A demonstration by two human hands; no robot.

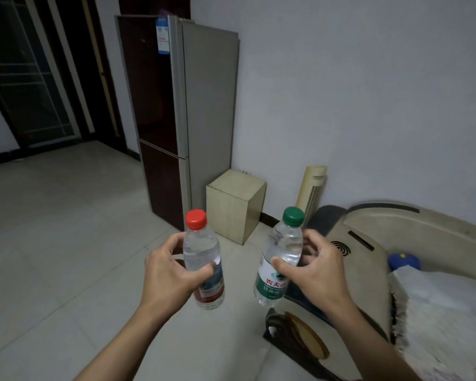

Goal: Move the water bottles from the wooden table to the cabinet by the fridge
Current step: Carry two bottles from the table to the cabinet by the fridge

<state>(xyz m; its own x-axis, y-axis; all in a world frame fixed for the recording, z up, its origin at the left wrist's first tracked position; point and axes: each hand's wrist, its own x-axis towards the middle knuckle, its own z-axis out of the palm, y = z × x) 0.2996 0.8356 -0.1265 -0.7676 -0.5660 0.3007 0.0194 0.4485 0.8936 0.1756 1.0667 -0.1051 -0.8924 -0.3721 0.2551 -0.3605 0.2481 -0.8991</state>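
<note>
both forearms reach forward from the bottom edge, bare, angled inward toward each other. the left hand (166, 273) is raised with its back toward the camera, thumb wrapped across the front of a red-capped bottle (204, 262) and fingers curled round its far side, gripping it at mid-body and holding it nearly upright. the right hand (311, 268) sits at about the same height, just apart from the left, thumb pressed on the front of a green-capped bottle (279, 259) and fingers curled behind it; that bottle tilts with its cap leaning right. both wrists are roughly straight.
</note>
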